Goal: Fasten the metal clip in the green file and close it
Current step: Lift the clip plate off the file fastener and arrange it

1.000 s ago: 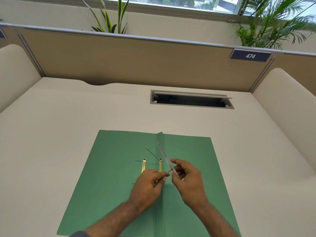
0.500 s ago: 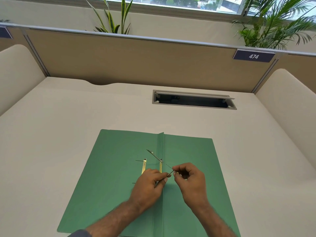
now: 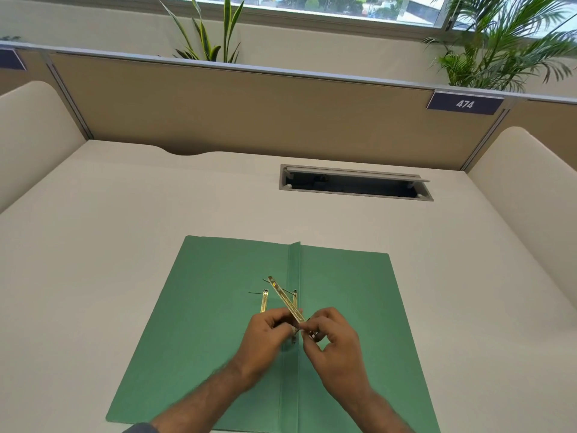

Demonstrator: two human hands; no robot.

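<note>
The green file [image 3: 343, 292] lies open flat on the desk, spine running toward me. Two brass prongs [image 3: 264, 303] of the metal clip stand up from the left leaf beside the spine. A loose brass clip bar [image 3: 285, 300] slants up and away over the prongs. My left hand [image 3: 268, 335] and my right hand [image 3: 331, 342] meet over the spine and pinch the bar's near end between fingertips. The near ends of the prongs are hidden under my hands.
The file rests on a cream desk [image 3: 125, 245]. An open cable slot [image 3: 356, 185] sits in the desk behind the file. Tan partition walls [image 3: 249, 114] and cream side panels enclose the desk; plants stand beyond.
The clip bar has swung down and leftward, from pointing up along the spine to slanting low over the prongs. Both hands stayed together over the spine.
</note>
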